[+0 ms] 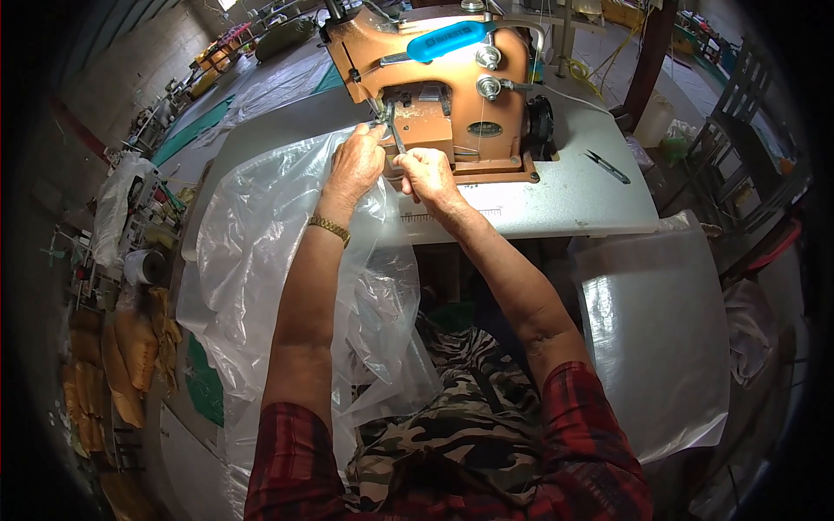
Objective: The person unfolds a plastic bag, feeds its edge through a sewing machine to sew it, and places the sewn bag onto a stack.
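Note:
An orange sewing machine (452, 95) with a blue handle stands on a grey table (565, 191). A large clear plastic bag (252, 252) drapes from the table's left side down over my lap. My left hand (356, 165), with a gold wristband, presses the bag's edge just below the needle area. My right hand (426, 174) pinches the same plastic edge right beside it, in front of the machine's foot. Both hands touch the plastic close to a thin metal part hanging from the machine.
Small thread snips (608, 167) lie on the table right of the machine. A stack of clear plastic sheets (656, 339) sits at my right. Yellow sacks (122, 356) pile up on the floor at left. A long green-topped table (217, 113) runs back left.

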Available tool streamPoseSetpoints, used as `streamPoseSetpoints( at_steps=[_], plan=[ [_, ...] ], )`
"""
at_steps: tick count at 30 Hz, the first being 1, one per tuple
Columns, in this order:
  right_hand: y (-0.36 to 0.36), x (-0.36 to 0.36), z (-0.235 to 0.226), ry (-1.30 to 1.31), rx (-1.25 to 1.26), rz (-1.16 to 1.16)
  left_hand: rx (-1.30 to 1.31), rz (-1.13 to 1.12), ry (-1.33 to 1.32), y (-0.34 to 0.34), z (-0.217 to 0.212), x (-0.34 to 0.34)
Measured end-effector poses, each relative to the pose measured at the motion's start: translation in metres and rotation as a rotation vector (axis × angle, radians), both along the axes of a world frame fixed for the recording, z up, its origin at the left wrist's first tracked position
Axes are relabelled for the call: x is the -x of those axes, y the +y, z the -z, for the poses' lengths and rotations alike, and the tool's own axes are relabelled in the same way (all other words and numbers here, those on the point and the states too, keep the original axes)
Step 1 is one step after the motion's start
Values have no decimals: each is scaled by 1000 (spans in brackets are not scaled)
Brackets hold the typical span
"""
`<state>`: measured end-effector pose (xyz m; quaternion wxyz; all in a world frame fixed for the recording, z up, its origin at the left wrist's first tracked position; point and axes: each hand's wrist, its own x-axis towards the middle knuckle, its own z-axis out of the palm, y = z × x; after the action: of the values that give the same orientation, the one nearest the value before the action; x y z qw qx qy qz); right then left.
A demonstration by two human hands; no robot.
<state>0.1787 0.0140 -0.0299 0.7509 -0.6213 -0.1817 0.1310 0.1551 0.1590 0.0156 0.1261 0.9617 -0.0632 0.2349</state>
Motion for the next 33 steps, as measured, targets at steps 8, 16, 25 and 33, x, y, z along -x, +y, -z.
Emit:
streamPoseSetpoints(
  at_steps=[8,16,25,33],
  plan=[
    [-8,-3,-9,-129,204,42,-42,-14,-18,3,6,-1],
    [-5,-5,-11,-304,498,198,-54,-9,-37,0,5,-1],
    [-6,0,-17,-309,554,198,-34,-10,-39,0,5,0],
    [-2,-13,-4,-210,404,143,-51,-27,-19,-2,4,0]
  ],
)
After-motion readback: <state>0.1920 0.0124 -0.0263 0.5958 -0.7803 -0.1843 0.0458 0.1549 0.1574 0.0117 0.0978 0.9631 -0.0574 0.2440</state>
